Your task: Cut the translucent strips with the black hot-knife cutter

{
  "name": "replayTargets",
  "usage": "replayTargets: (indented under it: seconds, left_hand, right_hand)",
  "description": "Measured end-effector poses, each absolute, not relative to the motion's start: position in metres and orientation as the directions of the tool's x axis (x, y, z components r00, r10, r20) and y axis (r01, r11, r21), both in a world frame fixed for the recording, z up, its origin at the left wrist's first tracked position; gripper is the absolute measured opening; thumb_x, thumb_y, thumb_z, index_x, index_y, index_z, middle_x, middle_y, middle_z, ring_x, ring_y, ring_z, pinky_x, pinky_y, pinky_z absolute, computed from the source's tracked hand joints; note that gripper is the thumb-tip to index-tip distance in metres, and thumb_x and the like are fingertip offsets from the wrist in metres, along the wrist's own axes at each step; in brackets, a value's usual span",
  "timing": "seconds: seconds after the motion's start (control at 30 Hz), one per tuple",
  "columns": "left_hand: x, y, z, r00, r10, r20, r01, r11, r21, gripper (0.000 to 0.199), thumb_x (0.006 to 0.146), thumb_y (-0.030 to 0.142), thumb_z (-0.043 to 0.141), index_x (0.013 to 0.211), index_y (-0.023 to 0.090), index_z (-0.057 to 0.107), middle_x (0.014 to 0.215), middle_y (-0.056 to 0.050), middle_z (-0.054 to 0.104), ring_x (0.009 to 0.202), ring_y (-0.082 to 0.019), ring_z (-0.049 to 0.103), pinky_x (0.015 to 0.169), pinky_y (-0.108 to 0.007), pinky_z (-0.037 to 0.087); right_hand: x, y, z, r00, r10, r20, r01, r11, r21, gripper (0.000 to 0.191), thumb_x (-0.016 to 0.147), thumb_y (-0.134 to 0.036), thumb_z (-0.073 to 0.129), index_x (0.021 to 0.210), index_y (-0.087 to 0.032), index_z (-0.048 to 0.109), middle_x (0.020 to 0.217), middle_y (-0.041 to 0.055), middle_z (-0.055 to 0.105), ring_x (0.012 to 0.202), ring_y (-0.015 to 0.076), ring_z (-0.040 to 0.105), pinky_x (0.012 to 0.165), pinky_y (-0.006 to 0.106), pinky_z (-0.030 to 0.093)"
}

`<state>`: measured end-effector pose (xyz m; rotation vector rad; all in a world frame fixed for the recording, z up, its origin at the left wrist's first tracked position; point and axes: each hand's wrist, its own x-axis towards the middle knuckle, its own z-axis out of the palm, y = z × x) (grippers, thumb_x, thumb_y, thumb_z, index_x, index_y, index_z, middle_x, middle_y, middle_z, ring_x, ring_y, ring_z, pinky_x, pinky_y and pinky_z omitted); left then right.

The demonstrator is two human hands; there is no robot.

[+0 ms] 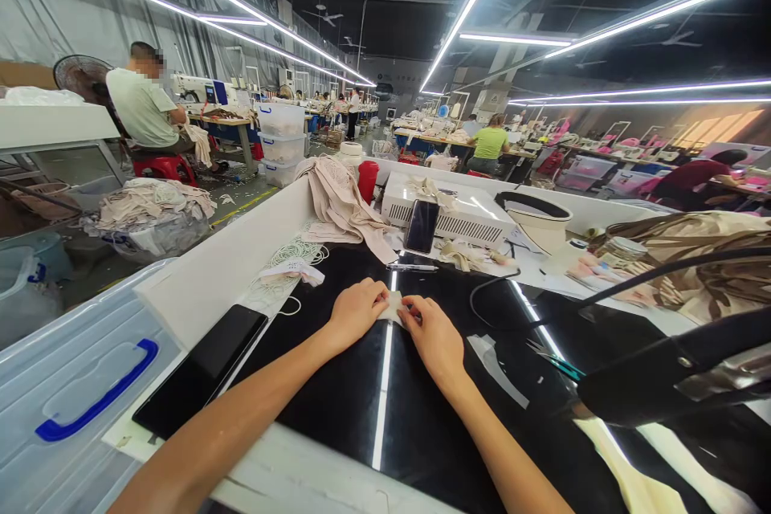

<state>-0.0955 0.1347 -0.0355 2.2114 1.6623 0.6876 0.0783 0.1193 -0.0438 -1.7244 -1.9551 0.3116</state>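
Holding a small, pale cream piece of thin material point(393, 307) from its two sides looks to be the step in hand, a matter of steadying and lining up rather than carrying. The left hand point(360, 307) pinches its left edge between thumb and fingertips, the other fingers curled over; the right hand point(434, 340) pinches the right edge likewise, its wrist bent inward. From this pose, any move calls for light, matched pressure from both hands, since something so small and limp would probably pucker or slip if one side pulled harder.

The piece lies directly between the two sets of fingertips, touching both, over the glossy black top of the counter point(337, 393), where a bright strip of reflected light runs beneath it. Fingers cover much of its outline, so I cannot tell whether it is folded or layered, or whether it rests on the surface or is raised slightly.

Just beyond it lies a slim, silvery pen point(413, 267), with a dark-screened smartphone point(422, 226) propped behind. Near the right forearm, apart from the hand, is a curved, whitish translucent strip point(499, 373).
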Motion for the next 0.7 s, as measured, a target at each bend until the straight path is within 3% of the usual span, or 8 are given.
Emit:
replayTargets:
  seconds: [0.33, 0.53, 0.7]
  left_hand:
    - [-0.096, 0.138, -0.041, 0.194, 0.958, 0.210, 0.800, -0.278, 0.531, 0.007, 0.095, 0.027, 0.062, 0.096, 0.024, 0.068, 0.102, 0.001, 0.066, 0.095, -0.017, 0.065, 0.078, -0.027, 0.046]
    - [-0.097, 0.139, -0.041, 0.182, 0.965, 0.187, 0.807, -0.256, 0.532, 0.011, 0.095, 0.030, 0.063, 0.101, 0.023, 0.070, 0.104, -0.002, 0.067, 0.096, -0.019, 0.066, 0.081, -0.028, 0.047]
    - [-0.097, 0.139, -0.039, 0.176, 0.970, 0.168, 0.812, -0.240, 0.532, 0.015, 0.096, 0.033, 0.061, 0.102, 0.023, 0.072, 0.105, -0.002, 0.068, 0.096, -0.020, 0.067, 0.082, -0.028, 0.049]
  right_hand:
    - [0.082, 0.132, -0.044, -0.084, 0.957, 0.278, 0.782, 0.237, -0.577, 0.021, 0.091, -0.035, 0.055, 0.089, -0.024, 0.072, 0.089, 0.0031, 0.066, 0.074, 0.0195, 0.059, 0.065, 0.031, 0.040]
    - [0.082, 0.137, -0.043, -0.127, 0.936, 0.327, 0.742, 0.308, -0.596, 0.021, 0.089, -0.035, 0.053, 0.088, -0.023, 0.070, 0.099, 0.0063, 0.068, 0.083, 0.0218, 0.060, 0.073, 0.034, 0.044]
    - [0.082, 0.139, -0.043, -0.148, 0.940, 0.309, 0.722, 0.316, -0.616, 0.021, 0.091, -0.036, 0.050, 0.087, -0.023, 0.067, 0.087, 0.0037, 0.071, 0.079, 0.0213, 0.062, 0.073, 0.033, 0.045]
